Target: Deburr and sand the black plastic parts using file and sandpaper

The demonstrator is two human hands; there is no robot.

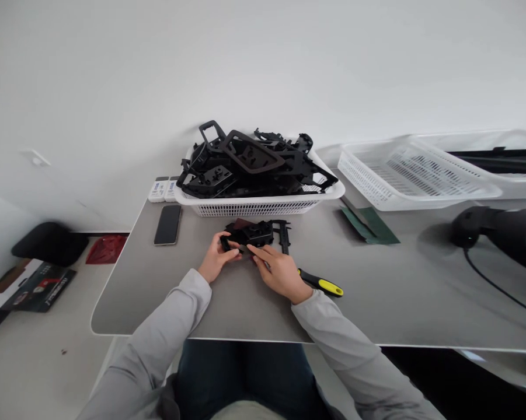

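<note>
Well inside table edge [254, 340], left hand [216, 261] pinching black part [225, 244], right hand [283, 274] alongside

Your sleeves [170, 318] are light grey and your trousers [205, 373] dark blue. The small piece [225, 242] in your left hand [216, 261] is black, like the moulded part [260, 233] and the caliper [284, 238] near you; the scrap of sheet [240, 223] there is dark red. Your grey tabletop [144, 297] has a white edge. The tool handle [330, 287] pairs yellow with black, the sheets [380, 227] to your right are dark green, and the basket [258, 207] is white, patterned with rows of small slots.
</note>
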